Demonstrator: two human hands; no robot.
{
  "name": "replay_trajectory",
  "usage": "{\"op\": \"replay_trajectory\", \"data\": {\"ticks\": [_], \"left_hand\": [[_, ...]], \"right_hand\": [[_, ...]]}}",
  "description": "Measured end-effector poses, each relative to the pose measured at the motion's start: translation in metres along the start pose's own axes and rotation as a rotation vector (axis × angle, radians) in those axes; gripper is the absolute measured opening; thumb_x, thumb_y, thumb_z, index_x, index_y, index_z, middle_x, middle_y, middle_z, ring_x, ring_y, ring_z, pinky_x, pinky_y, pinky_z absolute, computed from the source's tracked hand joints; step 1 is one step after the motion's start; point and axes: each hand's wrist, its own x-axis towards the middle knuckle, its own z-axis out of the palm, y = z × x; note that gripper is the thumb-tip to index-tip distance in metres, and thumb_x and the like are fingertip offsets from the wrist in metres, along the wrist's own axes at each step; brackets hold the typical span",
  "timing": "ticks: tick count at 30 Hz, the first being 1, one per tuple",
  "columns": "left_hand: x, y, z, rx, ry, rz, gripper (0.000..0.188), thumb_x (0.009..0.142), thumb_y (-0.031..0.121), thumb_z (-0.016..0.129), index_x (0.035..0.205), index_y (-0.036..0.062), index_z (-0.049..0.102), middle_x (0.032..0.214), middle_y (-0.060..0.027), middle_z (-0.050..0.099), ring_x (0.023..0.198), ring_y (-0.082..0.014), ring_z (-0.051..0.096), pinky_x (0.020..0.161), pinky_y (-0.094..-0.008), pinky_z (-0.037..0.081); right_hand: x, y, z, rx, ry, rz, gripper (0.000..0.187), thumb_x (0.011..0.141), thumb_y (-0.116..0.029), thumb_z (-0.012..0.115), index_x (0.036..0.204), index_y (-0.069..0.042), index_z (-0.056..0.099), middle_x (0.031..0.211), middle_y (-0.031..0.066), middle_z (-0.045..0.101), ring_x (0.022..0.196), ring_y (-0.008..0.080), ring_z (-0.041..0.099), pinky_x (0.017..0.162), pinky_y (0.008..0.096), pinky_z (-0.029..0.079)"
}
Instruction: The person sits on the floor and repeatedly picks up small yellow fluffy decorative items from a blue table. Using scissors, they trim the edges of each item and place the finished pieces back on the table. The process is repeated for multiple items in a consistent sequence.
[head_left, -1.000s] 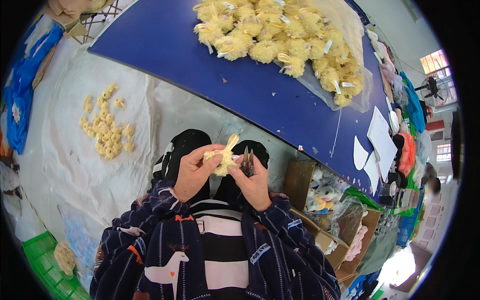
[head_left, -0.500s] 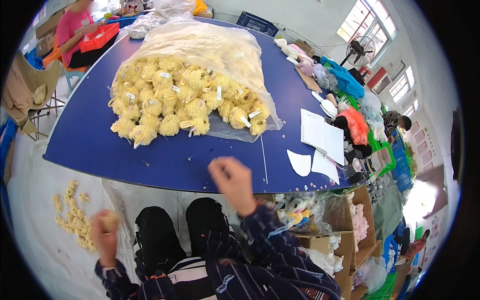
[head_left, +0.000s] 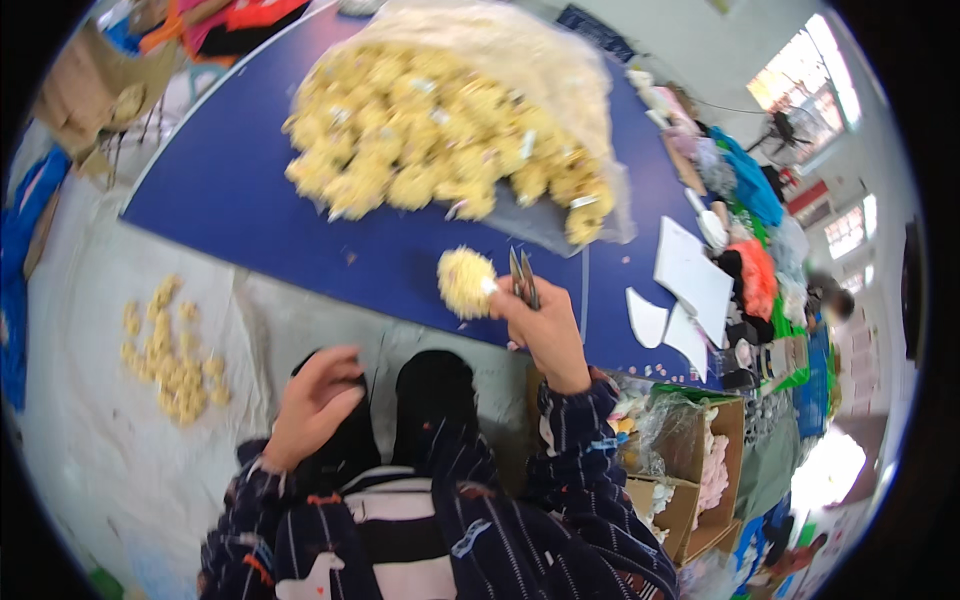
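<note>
My right hand (head_left: 545, 330) is closed over the near edge of the blue table. It pinches a fluffy yellow plush piece (head_left: 466, 284) by its white tag and also holds thread snips (head_left: 523, 280), whose blades point up and away. My left hand (head_left: 318, 405) is above my lap, fingers apart, with nothing in it. Beyond, a heap of similar yellow plush pieces (head_left: 400, 130) with white tags spills from a clear plastic bag (head_left: 560, 60) on the table.
Several yellow plush pieces (head_left: 180, 375) lie on a pale floor sheet at the left. White paper sheets (head_left: 690, 265) and a curved white cutout (head_left: 647, 318) rest on the table's right. Cardboard boxes (head_left: 715, 460) with plush toys stand below that edge.
My left hand came in from above the floor pile and no longer holds a yellow piece. My right hand moved right and now holds a plush piece. The view has shifted.
</note>
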Motion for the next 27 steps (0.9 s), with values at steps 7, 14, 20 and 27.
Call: {"op": "replay_trajectory", "data": {"ticks": [7,14,20,27], "left_hand": [[-0.004,-0.017,0.03,-0.623,-0.2,-0.157,0.041,0.084,0.002,0.054,0.124,0.0022,0.043,0.122,-0.0089,0.049,0.114,-0.0192,0.05,0.095,-0.0339,0.043],[-0.013,-0.023,0.038,-0.839,-0.052,-0.143,0.036,0.081,0.001,0.06,0.115,0.0016,0.049,0.116,-0.009,0.053,0.109,-0.0183,0.053,0.094,-0.0332,0.044],[-0.013,-0.029,0.032,-0.452,0.046,-0.102,0.031,0.082,0.004,0.061,0.111,0.0005,0.051,0.108,-0.0083,0.056,0.1,-0.0162,0.056,0.09,-0.0315,0.045],[-0.02,-0.029,0.031,-0.331,0.086,-0.065,0.022,0.085,0.008,0.063,0.105,0.0,0.057,0.097,-0.0037,0.061,0.087,-0.0083,0.057,0.077,-0.0233,0.047]], "right_hand": [[-0.045,0.04,0.051,0.341,-0.398,0.341,0.014,0.085,-0.015,0.062,0.092,-0.004,0.057,0.064,-0.0061,0.047,0.048,0.0006,0.034,0.042,0.0188,0.022],[-0.058,0.08,0.084,0.629,-0.199,0.431,0.014,0.09,-0.018,0.056,0.098,-0.005,0.055,0.061,-0.0063,0.041,0.045,0.0012,0.03,0.041,0.0184,0.023],[-0.074,0.073,0.082,0.115,-0.118,0.005,0.025,0.088,-0.015,0.059,0.108,0.0,0.053,0.083,0.0008,0.057,0.055,0.0014,0.044,0.046,0.0166,0.034],[-0.079,0.077,0.086,-0.03,-0.146,-0.075,0.019,0.08,-0.006,0.068,0.092,-0.002,0.054,0.081,-0.0019,0.056,0.065,0.0021,0.045,0.057,0.0177,0.037]]}}
